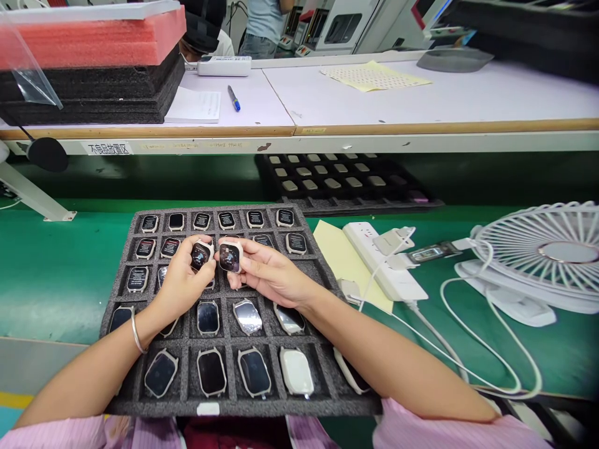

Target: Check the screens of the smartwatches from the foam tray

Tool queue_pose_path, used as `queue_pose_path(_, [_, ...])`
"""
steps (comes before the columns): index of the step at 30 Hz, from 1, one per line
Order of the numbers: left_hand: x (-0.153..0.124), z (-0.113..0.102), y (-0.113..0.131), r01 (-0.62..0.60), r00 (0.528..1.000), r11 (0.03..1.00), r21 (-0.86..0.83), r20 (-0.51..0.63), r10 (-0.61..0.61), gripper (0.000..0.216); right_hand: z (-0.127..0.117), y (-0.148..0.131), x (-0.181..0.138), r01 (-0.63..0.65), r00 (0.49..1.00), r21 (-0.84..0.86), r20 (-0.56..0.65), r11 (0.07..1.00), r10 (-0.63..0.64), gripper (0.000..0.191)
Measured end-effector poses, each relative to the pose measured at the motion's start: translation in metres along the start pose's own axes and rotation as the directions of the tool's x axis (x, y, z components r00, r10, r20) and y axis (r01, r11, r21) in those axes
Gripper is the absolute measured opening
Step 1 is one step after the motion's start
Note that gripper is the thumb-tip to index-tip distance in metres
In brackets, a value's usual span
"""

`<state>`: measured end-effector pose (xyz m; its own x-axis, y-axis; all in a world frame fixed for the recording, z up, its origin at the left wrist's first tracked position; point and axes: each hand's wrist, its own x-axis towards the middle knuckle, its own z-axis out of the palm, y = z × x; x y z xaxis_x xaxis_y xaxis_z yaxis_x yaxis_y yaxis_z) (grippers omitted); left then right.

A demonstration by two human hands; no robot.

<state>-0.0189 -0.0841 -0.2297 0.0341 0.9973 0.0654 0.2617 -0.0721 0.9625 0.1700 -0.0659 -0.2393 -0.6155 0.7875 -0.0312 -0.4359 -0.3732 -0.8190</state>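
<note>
My left hand (187,274) is closed around a strapless smartwatch (201,255) with a lit screen. Right beside it, my right hand (262,269) grips a second smartwatch (230,257) by its edges, its screen lit too. Both are held face up over a dark grey foam tray (185,401) divided into square pockets. Several more watch bodies lie in those pockets. White text shows on screens in the far rows, while the nearer ones look dark, such as this watch (211,371). One watch (296,372) in the near row lies with a pale side up. My hands and forearms hide some pockets.
On the green bench, right of the tray, are a yellow sheet (330,243), a white power strip (388,265) with cables and a white fan (556,255). Another watch tray (337,178) sits under the shelf (421,106). Foam stacks (93,87) stand upper left. A person (264,25) is behind.
</note>
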Motion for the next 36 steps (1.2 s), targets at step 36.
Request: queue_pose_path(36, [0.005,-0.005,0.01,0.325,0.945,0.8,-0.504,0.133,-0.3,0.057,-0.005,-0.004,0.005,0.001,0.977,-0.007,-0.214,1.0,-0.003,0.03])
